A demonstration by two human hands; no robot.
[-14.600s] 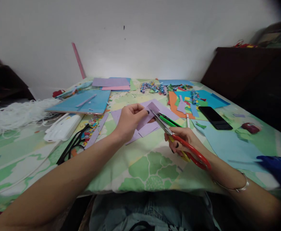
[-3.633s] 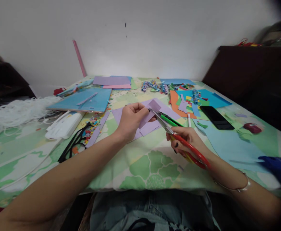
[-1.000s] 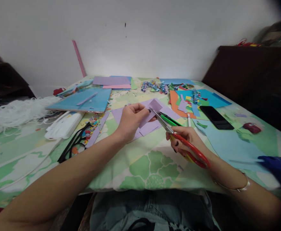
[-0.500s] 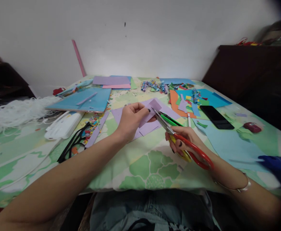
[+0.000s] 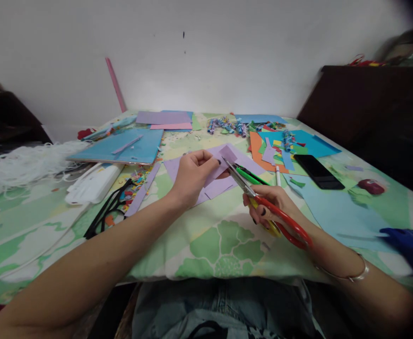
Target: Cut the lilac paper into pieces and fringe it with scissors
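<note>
My left hand (image 5: 196, 176) pinches a small piece of purple paper (image 5: 214, 175) between thumb and fingers, above the middle of the table. In my right hand (image 5: 268, 205) are scissors (image 5: 282, 219) with red and yellow handles. Their blades point up and left, and the tips meet the edge of the purple paper by my left thumb. Beneath both hands lies a larger purple sheet (image 5: 174, 168) with cut purple pieces on it. A green and black tool (image 5: 250, 175), perhaps a cutter, rests just behind the scissor blades.
To the right are a black phone (image 5: 318, 172), a light blue sheet (image 5: 336, 207) and paper scraps (image 5: 270, 153). On the left lie black-framed glasses (image 5: 109, 212), a white power strip (image 5: 95, 183), a blue folder (image 5: 139, 146) and white string (image 5: 33, 162). Curled paper pieces (image 5: 227, 126) sit at the back.
The scissor handles have drawn slightly closer together as my right fingers moved a little. My left hand and the purple paper stay in almost the same place.
</note>
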